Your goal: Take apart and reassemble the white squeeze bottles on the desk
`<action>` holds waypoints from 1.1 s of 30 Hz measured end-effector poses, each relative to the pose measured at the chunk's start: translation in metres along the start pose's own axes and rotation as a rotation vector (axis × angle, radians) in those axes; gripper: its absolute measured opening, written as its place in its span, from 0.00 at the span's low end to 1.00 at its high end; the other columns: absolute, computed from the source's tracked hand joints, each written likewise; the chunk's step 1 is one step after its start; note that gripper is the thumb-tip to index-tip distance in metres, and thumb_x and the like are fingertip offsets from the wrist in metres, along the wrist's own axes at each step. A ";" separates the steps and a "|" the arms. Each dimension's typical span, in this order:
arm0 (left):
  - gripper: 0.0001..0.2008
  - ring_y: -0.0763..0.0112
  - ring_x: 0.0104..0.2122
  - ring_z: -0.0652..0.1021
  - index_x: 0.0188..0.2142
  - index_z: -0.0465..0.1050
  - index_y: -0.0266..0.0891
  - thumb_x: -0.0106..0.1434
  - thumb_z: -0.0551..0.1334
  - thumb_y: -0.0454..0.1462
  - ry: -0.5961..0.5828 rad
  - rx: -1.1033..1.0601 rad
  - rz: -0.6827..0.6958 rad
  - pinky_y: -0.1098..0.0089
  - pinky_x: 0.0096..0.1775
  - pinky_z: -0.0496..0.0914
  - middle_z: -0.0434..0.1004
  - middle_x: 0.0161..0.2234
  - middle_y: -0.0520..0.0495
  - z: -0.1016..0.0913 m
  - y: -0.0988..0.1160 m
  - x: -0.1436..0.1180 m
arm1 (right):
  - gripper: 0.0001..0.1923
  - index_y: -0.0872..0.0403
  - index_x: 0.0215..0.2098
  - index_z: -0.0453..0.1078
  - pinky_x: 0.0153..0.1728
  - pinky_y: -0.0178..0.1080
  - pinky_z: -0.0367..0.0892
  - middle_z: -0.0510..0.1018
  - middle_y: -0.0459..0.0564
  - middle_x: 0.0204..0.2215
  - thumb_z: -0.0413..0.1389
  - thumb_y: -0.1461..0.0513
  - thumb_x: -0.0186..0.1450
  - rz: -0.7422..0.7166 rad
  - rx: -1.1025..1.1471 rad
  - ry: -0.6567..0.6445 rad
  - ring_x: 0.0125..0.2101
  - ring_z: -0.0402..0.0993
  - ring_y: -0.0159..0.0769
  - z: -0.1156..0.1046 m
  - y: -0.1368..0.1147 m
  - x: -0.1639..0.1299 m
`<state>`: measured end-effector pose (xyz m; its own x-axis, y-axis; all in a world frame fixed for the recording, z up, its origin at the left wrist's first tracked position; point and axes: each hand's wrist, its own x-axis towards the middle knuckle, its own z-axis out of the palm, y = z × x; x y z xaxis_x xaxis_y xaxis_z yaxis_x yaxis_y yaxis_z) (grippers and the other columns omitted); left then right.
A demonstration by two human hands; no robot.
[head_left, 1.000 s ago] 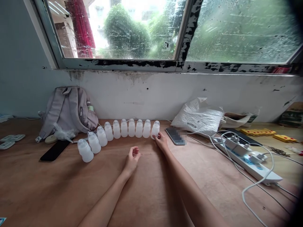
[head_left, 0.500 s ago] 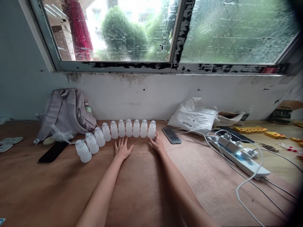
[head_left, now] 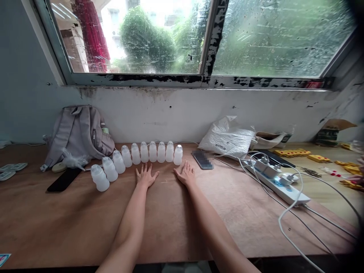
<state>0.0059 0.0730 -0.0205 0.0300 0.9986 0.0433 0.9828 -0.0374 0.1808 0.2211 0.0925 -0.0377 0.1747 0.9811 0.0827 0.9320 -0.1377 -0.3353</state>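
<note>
Several frosted white baby bottles [head_left: 152, 152] with clear caps stand upright in a curved row, which bends toward me at its left end. My left hand [head_left: 146, 177] lies flat on the wooden table [head_left: 162, 220], fingers spread, just in front of the middle bottles. On the right, my right hand [head_left: 186, 175] also rests flat with its fingers apart. Its fingertips are close to the rightmost bottle [head_left: 178, 155], and both hands are free of any object.
A grey backpack [head_left: 81, 131] leans on the wall at left, with a black phone [head_left: 64, 180] before it. To the right are another phone [head_left: 203, 159], a silver bag [head_left: 227, 138], a power strip [head_left: 281, 185] with loose cables, and yellow pieces [head_left: 291, 152].
My right hand has let go of the rightmost bottle and now lies flat on the table. My left hand has hardly moved. The view has shifted slightly.
</note>
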 end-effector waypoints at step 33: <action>0.37 0.56 0.59 0.45 0.59 0.45 0.44 0.56 0.34 0.58 0.039 -0.025 0.001 0.47 0.55 0.37 0.43 0.61 0.45 0.005 -0.001 0.000 | 0.22 0.57 0.45 0.63 0.41 0.37 0.61 0.70 0.55 0.43 0.51 0.58 0.53 0.008 0.632 0.324 0.41 0.68 0.39 0.000 -0.009 0.053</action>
<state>0.0058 0.0736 -0.0252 0.0238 0.9964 0.0813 0.9779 -0.0401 0.2054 0.2213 0.1454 -0.0305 0.3583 0.8770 0.3202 0.5849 0.0564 -0.8091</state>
